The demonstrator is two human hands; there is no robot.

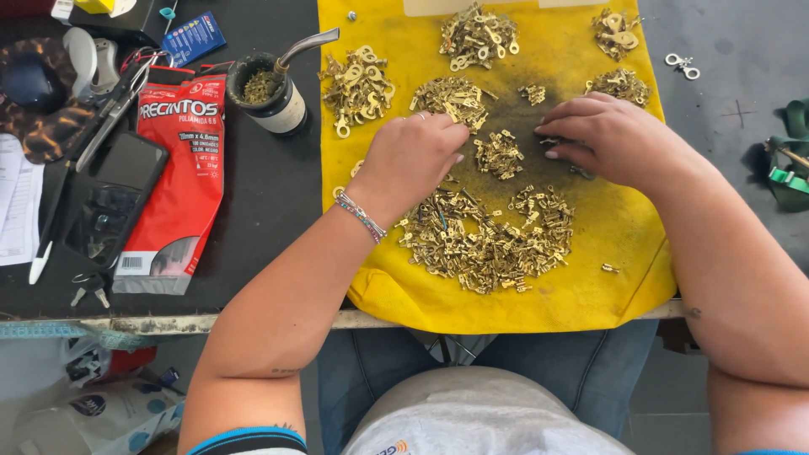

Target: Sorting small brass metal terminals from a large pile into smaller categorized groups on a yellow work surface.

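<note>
The left hand (409, 160) curls loosely, fingertips pinching into a small pile of brass terminals (499, 155) on the yellow cloth (607, 244). The right hand (611, 139) lies palm down, fingers bent over scattered pieces. A larger heap (484, 236) sits nearer the body. A red packet (179, 181) lies left on the dark surface (270, 211).

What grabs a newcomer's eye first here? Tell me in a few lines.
The bright yellow cloth spread over the dark table edge stands out first, strewn with separate heaps of small brass metal terminals, the largest heap nearest the person. Above that heap, the left hand and right hand rest on the cloth, fingers down among the pieces. Left of the cloth lie a red plastic packet and a dark round cup with a metal straw.
</note>
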